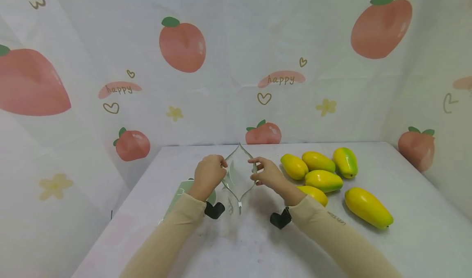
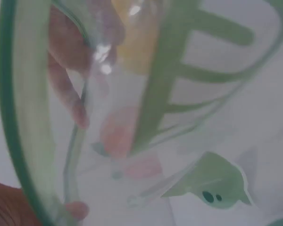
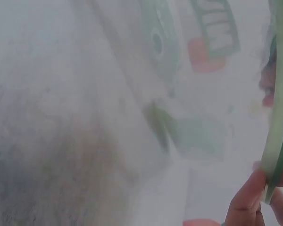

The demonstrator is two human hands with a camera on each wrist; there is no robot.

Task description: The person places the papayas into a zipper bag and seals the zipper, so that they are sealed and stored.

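Note:
A see-through zip bag (image 1: 240, 172) with green print stands between the hands, its mouth spread into a pointed oval. The left hand (image 1: 210, 173) pinches the left side of the rim; in the left wrist view its thumb tip (image 2: 78, 210) shows at the green edge (image 2: 12, 108). On the opposite side, the right hand (image 1: 270, 175) holds the other rim between thumb and fingers, also seen in the right wrist view, where fingers (image 3: 247, 197) grip the green strip (image 3: 277, 122). A white zip slider (image 1: 240, 204) sits at the near corner. Nothing visible lies inside the bag.
Several yellow mango-like fruits with green tips (image 1: 323, 181) lie on the white table (image 1: 254, 249) right of the hands, one (image 1: 312, 194) partly behind the right forearm. A flat green printed piece (image 1: 180, 192) lies beside the left forearm. A fruit-patterned cloth (image 1: 221, 106) hangs behind.

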